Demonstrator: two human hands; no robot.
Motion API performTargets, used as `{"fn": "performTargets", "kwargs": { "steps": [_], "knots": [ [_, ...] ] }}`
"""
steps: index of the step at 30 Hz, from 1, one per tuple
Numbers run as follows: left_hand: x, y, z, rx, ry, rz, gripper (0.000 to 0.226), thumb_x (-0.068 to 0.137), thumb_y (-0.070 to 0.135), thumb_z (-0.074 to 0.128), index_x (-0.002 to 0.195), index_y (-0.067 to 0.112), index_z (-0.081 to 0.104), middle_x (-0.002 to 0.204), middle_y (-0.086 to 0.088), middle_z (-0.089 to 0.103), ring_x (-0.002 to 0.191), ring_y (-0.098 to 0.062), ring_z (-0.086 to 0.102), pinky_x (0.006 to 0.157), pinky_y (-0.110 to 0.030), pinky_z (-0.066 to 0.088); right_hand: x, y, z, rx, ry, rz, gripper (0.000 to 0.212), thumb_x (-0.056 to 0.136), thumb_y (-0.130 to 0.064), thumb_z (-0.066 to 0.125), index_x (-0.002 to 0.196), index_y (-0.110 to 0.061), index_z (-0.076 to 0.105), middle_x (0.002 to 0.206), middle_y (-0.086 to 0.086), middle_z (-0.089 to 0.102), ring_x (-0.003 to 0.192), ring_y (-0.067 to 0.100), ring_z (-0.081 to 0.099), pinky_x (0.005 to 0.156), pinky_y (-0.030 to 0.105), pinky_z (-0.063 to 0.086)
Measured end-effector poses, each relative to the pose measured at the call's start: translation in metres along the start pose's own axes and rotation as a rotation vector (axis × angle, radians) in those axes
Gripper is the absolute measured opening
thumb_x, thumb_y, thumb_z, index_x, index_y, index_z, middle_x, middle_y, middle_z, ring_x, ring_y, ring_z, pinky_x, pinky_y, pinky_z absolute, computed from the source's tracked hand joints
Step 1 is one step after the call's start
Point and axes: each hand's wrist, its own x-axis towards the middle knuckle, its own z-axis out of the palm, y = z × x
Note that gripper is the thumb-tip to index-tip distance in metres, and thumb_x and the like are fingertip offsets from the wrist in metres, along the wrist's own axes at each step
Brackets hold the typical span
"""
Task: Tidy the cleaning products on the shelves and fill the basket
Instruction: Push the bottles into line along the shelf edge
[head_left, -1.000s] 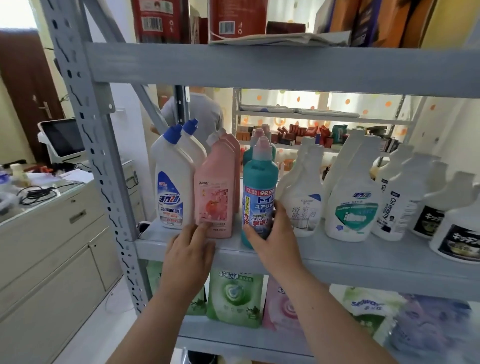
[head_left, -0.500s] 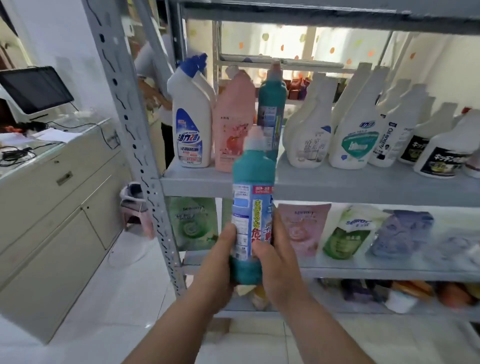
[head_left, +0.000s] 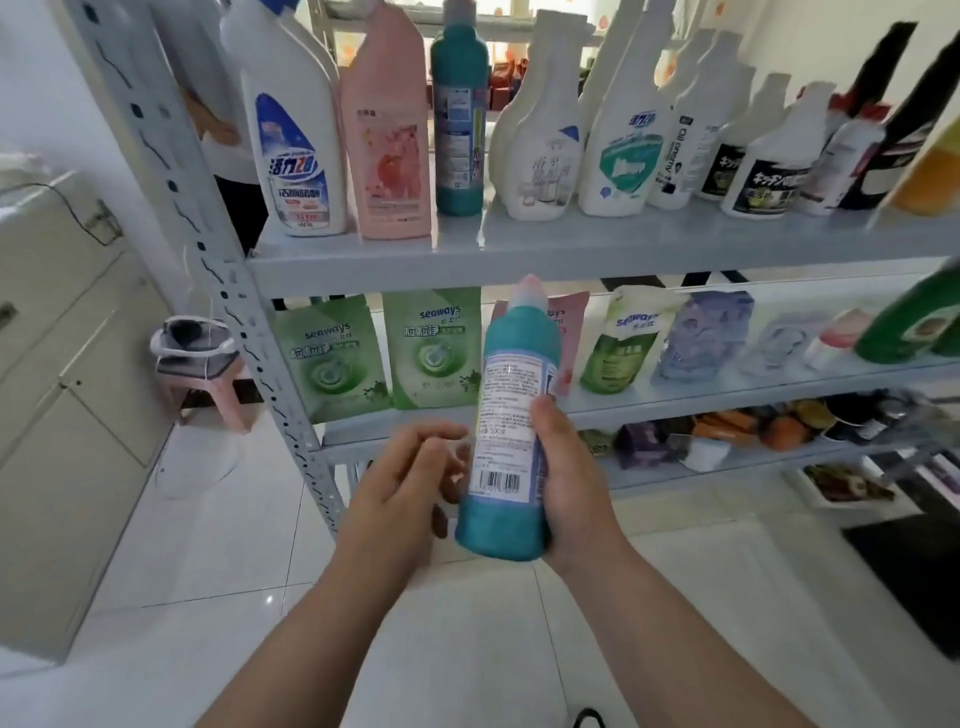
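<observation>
Teal bottle (head_left: 506, 415): off the rack, held in front of it at the level of the pouch shelf. Near upright with a slight tilt, pale cap on top, back label and barcode facing the camera.
Right hand (head_left: 569, 483): wrapped round the bottle's lower half from the right, thumb lying along the label's edge.
Left hand (head_left: 400, 483): just beside the bottle on its left, fingers loosely curled and holding nothing. Fingertips sit close to the label; contact can't be told.
Upper shelf (head_left: 597, 257): grey metal, carrying a row of upright bottles.
Second teal bottle (head_left: 460, 119): upright on the upper shelf, set back, between the pink bottle (head_left: 389, 140) and the white spray bottles (head_left: 545, 135).
White bottle with blue label (head_left: 296, 145): at the left end of the row, just beside the pink one.
Pouch shelf (head_left: 675, 402): green refill pouches (head_left: 332, 358) standing at the left, more pouches to the right, blurred towards the far end.
Bottom shelf: small mixed packs, too blurred to name.
Pink stool (head_left: 208, 379): on the white tile floor left of the rack, between the rack post and a cream cabinet (head_left: 62, 374).
</observation>
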Motion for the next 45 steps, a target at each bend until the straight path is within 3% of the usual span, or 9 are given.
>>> {"fn": "performTargets", "kwargs": {
  "steps": [7,11,14,21,26,30,34,41,45],
  "knots": [
    [-0.001,0.004,0.06,-0.674,-0.077,-0.451,0.047,0.104,0.044,0.038,0.134,0.018,0.063,0.127,-0.013,0.07,0.121,-0.032,0.065,0.108,-0.052,0.046,-0.005,-0.021,-0.019,-0.302,-0.238,-0.224,0.047,0.1,-0.042,0.047,0.14,-0.062,0.034,0.148,-0.021,0.051,0.129,0.001,0.057,0.103,0.024,0.052],
    [-0.003,-0.001,0.089,-0.455,0.04,-0.35,0.043,0.09,0.046,0.061,0.124,0.021,0.067,0.116,-0.012,0.074,0.108,-0.033,0.071,0.098,-0.059,0.053,0.003,-0.031,-0.054,-0.353,-0.281,-0.127,0.066,0.1,-0.03,0.063,0.148,-0.058,0.028,0.142,-0.013,0.057,0.119,0.005,0.064,0.102,0.033,0.055],
    [-0.007,0.001,0.113,-0.339,0.108,-0.298,0.026,0.095,0.034,0.062,0.118,0.024,0.069,0.11,-0.006,0.077,0.102,-0.028,0.074,0.092,-0.053,0.057,0.014,-0.03,-0.073,-0.218,-0.174,-0.046,0.051,0.102,-0.03,0.06,0.14,-0.059,0.041,0.133,-0.007,0.066,0.113,0.015,0.07,0.099,0.044,0.057],
    [-0.005,0.008,0.155,-0.469,0.217,-0.262,0.022,0.093,0.02,0.06,0.112,0.012,0.066,0.104,-0.011,0.075,0.086,-0.022,0.074,0.066,-0.035,0.061,0.027,-0.049,-0.114,0.107,-0.174,0.142,0.052,0.088,-0.043,0.067,0.133,-0.019,0.056,0.113,0.015,0.073,0.09,0.025,0.074,0.078,0.041,0.061],
    [-0.008,0.011,0.192,-0.572,0.056,-0.532,0.047,0.097,0.046,0.05,0.132,0.018,0.062,0.127,-0.016,0.069,0.112,-0.034,0.068,0.092,-0.055,0.056,0.037,-0.062,-0.14,0.015,-0.285,0.042,0.062,0.086,-0.04,0.065,0.145,-0.031,0.046,0.115,0.01,0.071,0.093,0.026,0.073,0.083,0.046,0.061],
    [-0.008,0.018,0.194,-0.362,0.052,-0.543,0.041,0.102,0.047,0.046,0.122,0.016,0.064,0.111,-0.016,0.075,0.1,-0.037,0.073,0.076,-0.052,0.06,0.051,-0.068,-0.16,-0.145,-0.296,0.101,0.059,0.092,-0.041,0.071,0.146,-0.038,0.045,0.122,0.004,0.071,0.101,0.026,0.075,0.088,0.05,0.061],
    [-0.011,0.023,0.188,-0.085,0.093,-0.427,0.024,0.103,0.023,0.053,0.121,0.011,0.065,0.106,-0.011,0.075,0.088,-0.024,0.075,0.065,-0.038,0.061,0.06,-0.071,-0.16,0.106,-0.13,0.391,0.032,0.1,-0.027,0.053,0.127,-0.013,0.062,0.103,0.015,0.072,0.09,0.03,0.071,0.08,0.043,0.06],
    [-0.001,0.024,0.181,-0.322,0.093,-0.482,0.015,0.101,0.016,0.055,0.113,0.01,0.061,0.097,-0.007,0.074,0.072,-0.017,0.072,0.055,-0.032,0.059,0.072,-0.065,-0.152,0.342,-0.141,0.634,0.055,0.093,-0.033,0.054,0.135,0.003,0.057,0.113,0.028,0.064,0.089,0.035,0.066,0.068,0.037,0.061],
    [0.011,0.016,0.167,-0.337,-0.119,-0.602,0.042,0.092,0.033,0.064,0.129,0.013,0.058,0.106,-0.015,0.074,0.086,-0.03,0.075,0.054,-0.033,0.058,0.077,-0.049,-0.138,0.291,-0.124,0.438,0.062,0.088,-0.038,0.074,0.142,-0.017,0.052,0.12,0.019,0.068,0.091,0.029,0.072,0.078,0.047,0.062]
  ]
}}
